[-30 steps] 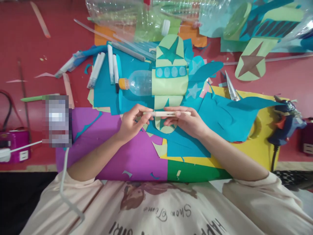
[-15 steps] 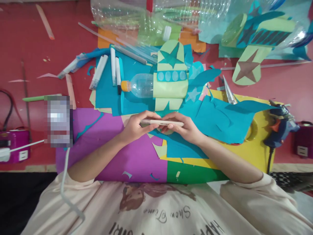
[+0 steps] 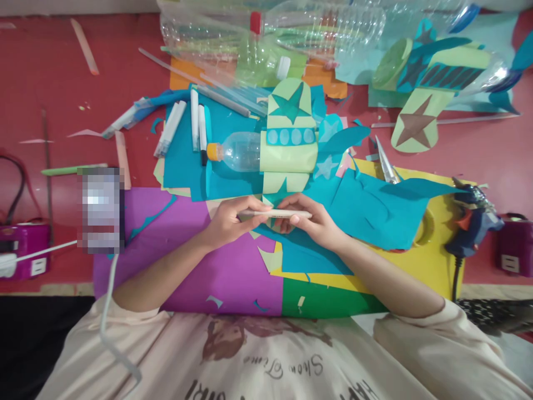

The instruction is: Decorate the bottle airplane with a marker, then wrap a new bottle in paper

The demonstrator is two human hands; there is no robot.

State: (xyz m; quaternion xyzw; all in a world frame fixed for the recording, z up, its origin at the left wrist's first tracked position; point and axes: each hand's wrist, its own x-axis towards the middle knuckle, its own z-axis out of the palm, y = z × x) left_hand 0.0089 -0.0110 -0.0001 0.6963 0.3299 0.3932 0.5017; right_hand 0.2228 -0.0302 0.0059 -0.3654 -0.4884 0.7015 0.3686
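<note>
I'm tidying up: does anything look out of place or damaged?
Yes: scraps litter the purple sheet and green sheet, and the scissors seem partly under blue paper, easily overlooked. The pen, held by left hand and right hand, shows nothing odd.

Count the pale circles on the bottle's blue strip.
4, in a row on the blue strip: first circle nearest the orange cap, second and third in the middle, fourth nearest the blue fin. More may be hidden round the bottle.

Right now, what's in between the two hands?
A pale pen, stretching from the left hand to the right hand; the head view shows it.
</note>
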